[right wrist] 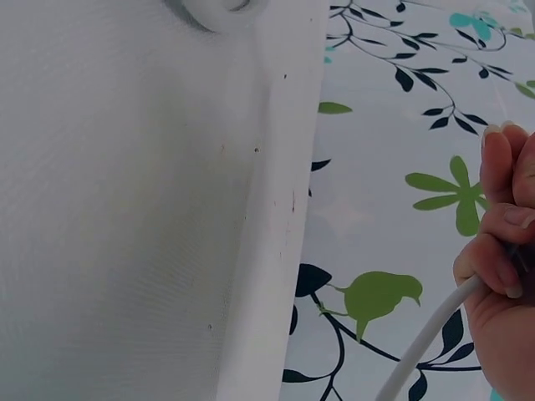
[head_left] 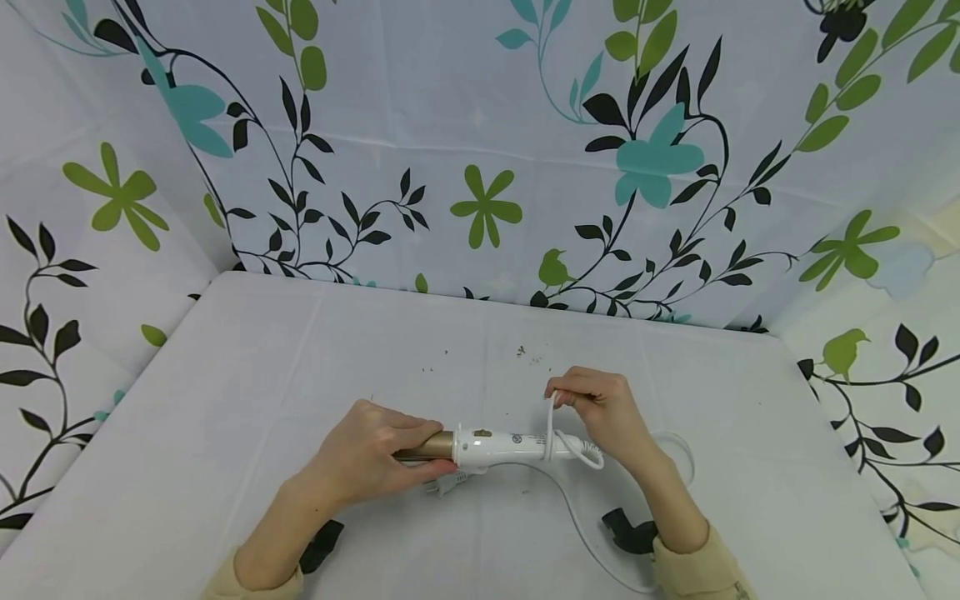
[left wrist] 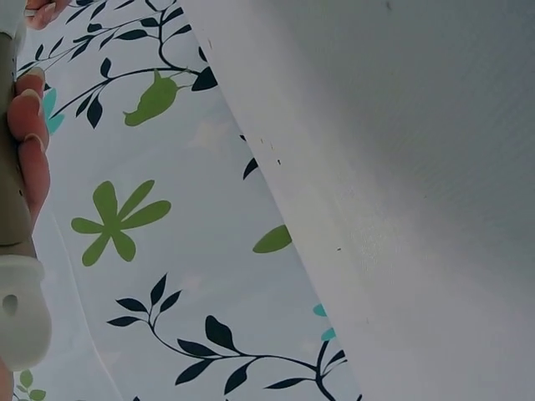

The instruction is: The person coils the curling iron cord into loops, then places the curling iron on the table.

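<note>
A curling iron [head_left: 495,447] with a white handle and a gold-brown barrel is held level over the white table. My left hand [head_left: 378,450] grips it round the barrel; in the left wrist view its fingers [left wrist: 32,142] curl over the brown barrel [left wrist: 10,184], whose white tip [left wrist: 23,309] shows. My right hand [head_left: 600,408] pinches the white power cord [head_left: 551,417], which loops round the handle's end. The right wrist view shows the cord [right wrist: 430,338] running out of my right hand [right wrist: 501,267]. Below the barrel, partly behind my left hand, is the plug [head_left: 447,482].
The cord's slack [head_left: 577,521] curves across the table [head_left: 247,400] toward my right sleeve. Small dark specks [head_left: 521,352] lie near the middle. Black straps [head_left: 630,532] hang by both wrists. A leaf-patterned cloth [head_left: 420,100] rises behind the table and at its sides.
</note>
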A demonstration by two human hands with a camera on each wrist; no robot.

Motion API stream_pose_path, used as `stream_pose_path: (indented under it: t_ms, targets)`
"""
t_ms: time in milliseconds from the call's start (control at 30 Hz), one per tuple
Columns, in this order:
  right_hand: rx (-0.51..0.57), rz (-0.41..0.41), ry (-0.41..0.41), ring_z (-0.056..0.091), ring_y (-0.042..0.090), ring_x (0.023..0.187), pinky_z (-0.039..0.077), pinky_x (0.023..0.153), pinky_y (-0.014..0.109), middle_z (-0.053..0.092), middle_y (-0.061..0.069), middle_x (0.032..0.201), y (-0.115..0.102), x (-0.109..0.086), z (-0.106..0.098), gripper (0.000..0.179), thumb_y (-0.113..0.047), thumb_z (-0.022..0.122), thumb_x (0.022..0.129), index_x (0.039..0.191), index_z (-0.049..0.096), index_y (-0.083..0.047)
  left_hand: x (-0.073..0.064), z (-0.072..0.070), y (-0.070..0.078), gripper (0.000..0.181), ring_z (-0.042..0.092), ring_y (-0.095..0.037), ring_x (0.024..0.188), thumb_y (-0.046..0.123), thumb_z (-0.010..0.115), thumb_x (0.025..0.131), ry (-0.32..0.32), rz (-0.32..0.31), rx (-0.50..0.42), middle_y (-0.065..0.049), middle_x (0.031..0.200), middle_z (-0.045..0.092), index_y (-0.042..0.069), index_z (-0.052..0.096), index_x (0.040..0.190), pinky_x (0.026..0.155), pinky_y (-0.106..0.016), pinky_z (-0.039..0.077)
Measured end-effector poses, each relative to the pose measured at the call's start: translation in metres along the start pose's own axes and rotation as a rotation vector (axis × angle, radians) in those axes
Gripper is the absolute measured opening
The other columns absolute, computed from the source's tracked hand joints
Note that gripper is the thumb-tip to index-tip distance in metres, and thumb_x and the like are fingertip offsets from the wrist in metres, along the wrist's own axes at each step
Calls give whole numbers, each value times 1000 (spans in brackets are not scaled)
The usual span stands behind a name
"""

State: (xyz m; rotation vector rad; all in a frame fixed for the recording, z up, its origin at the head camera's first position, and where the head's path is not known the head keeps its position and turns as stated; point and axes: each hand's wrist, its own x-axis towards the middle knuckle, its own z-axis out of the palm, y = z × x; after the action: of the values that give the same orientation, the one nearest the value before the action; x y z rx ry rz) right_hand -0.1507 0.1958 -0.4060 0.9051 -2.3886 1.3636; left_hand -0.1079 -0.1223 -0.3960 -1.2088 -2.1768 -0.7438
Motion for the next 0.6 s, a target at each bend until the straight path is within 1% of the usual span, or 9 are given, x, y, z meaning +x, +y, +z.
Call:
stream_pose_path:
  t_ms: [200, 300, 433, 500, 600]
  targets:
    - [51, 81, -51, 60, 7, 72, 53, 71, 20, 72, 7, 80, 5, -1, 1, 15, 6, 69, 87, 92, 77, -6, 1, 2, 0, 26, 60, 4, 54, 36, 89, 72, 32, -11, -54, 11, 72, 73, 17, 74, 81, 51, -8, 39]
    - [70, 103, -62, 59, 13, 71, 52, 70, 22, 71, 8, 81, 6, -2, 2, 14, 5, 68, 88, 93, 77, -5, 2, 2, 1, 25, 59, 5, 54, 34, 90, 72, 34, -36, -82, 11, 72, 73, 17, 75, 82, 51, -7, 37]
    - [90, 113, -44, 59, 21, 71, 51, 68, 23, 70, 5, 81, 6, -2, 5, 13, 6, 67, 90, 94, 76, -2, 2, 2, 2, 24, 58, 6, 54, 30, 91, 70, 44, -86, -137, 11, 72, 73, 17, 76, 82, 51, -7, 38]
    - [109, 124, -32, 57, 19, 71, 49, 65, 22, 69, 3, 81, 5, -3, 7, 13, 6, 64, 92, 95, 75, -1, 2, 2, 2, 25, 58, 6, 55, 27, 93, 68, 60, -111, -171, 11, 72, 73, 17, 77, 84, 51, -7, 39]
    - [145, 151, -14, 55, 11, 70, 46, 61, 21, 67, 2, 81, 4, -3, 10, 15, 5, 61, 95, 95, 75, 0, 2, 2, 2, 26, 59, 7, 55, 25, 94, 66, 85, -144, -194, 11, 74, 74, 16, 79, 86, 52, -8, 41]
